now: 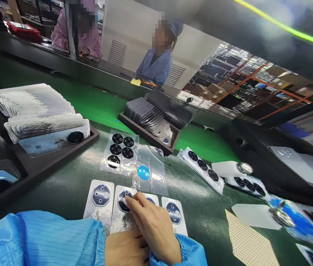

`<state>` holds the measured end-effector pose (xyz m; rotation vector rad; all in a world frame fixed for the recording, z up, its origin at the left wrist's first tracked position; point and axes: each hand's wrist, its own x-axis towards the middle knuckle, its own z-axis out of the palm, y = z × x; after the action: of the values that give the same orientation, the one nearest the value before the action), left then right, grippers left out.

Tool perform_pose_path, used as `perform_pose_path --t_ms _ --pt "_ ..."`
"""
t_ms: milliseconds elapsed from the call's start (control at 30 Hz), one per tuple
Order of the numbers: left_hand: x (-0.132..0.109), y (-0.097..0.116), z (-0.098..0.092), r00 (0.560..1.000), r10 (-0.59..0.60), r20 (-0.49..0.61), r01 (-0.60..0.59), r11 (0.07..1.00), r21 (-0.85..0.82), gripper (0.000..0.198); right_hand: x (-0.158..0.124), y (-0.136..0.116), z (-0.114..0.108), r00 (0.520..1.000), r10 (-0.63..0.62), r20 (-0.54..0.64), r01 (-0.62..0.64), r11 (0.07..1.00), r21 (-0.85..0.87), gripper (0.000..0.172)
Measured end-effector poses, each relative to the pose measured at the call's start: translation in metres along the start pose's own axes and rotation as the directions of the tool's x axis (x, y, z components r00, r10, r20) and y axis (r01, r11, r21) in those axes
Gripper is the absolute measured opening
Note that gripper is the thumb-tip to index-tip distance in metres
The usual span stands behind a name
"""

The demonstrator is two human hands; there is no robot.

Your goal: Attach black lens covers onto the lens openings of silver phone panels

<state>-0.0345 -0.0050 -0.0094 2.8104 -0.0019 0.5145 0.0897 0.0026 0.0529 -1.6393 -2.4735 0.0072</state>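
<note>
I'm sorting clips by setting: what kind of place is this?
Most likely an electronics assembly line: phone back covers lie under the right hand, trays of stacked covers flank a green conveyor belt, and gowned workers sit opposite.

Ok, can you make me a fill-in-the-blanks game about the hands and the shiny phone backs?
1. The right hand presses a fingertip on the ____ silver phone back cover from the left.
2. The clear plastic sheet of black octagonal lens stickers holds ____ stickers.
3. The round sticker on the clear plastic film is ____.

Missing words: second; five; blue
</note>
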Motion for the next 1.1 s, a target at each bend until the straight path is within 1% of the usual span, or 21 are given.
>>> perform_pose_path --t_ms 233,367,500,567,633,767,867,933,1000,1100 --pt "-0.001 0.0 0.005 1.0 -0.004 -0.015 0.004 1.0 -0.002 0.016 -0.001 -0.001 0.003 1.0 0.02 0.005 -0.02 1.0 -0.013 0.027" --pt "-0.002 -0.001 0.009 0.997 0.001 -0.077 -0.003 1.0 -0.014 0.023 -0.002 -0.001 0.003 1.0 0.022 -0.007 -0.022 1.0 0.013 0.032" --pt "-0.001 0.0 0.021 0.991 -0.004 -0.131 0.003 1.0 -0.007 0.024 -0.003 -0.003 0.003 0.999 0.032 -0.004 -0.032 0.999 0.01 0.036" --pt "0.0 0.001 0.026 0.99 -0.022 -0.137 0.021 1.0 -0.009 0.025 -0.003 -0.004 0.004 1.0 0.029 -0.012 -0.029 1.0 0.011 0.037" --pt "0.0 0.0 0.027 0.991 -0.02 -0.129 0.019 1.0 -0.011 0.025 -0.003 -0.004 0.006 0.999 0.038 -0.01 -0.037 0.999 0.026 0.037" --pt "-0.001 -0.003 0.011 0.993 0.035 -0.113 -0.034 0.999 0.012 0.028 -0.002 0.003 0.002 0.996 0.092 0.023 -0.094 0.992 0.086 0.038" --pt "0.001 -0.004 -0.004 0.995 0.036 -0.09 -0.034 0.999 0.031 0.029 -0.001 0.008 -0.007 0.989 0.15 0.02 -0.151 0.974 0.168 0.038" --pt "0.002 -0.003 -0.013 0.998 0.032 -0.061 -0.03 0.999 0.024 0.028 0.001 0.007 -0.012 0.985 0.17 0.011 -0.168 0.96 0.226 0.036" --pt "-0.002 -0.002 -0.023 0.999 0.043 -0.008 -0.043 0.999 0.003 0.025 0.005 0.0 -0.013 0.988 0.152 0.004 -0.148 0.955 0.258 0.034" --pt "-0.017 -0.004 -0.042 0.996 0.028 0.085 -0.027 0.999 -0.023 0.02 0.012 -0.016 -0.008 0.997 0.071 0.038 -0.078 0.965 0.249 0.03"
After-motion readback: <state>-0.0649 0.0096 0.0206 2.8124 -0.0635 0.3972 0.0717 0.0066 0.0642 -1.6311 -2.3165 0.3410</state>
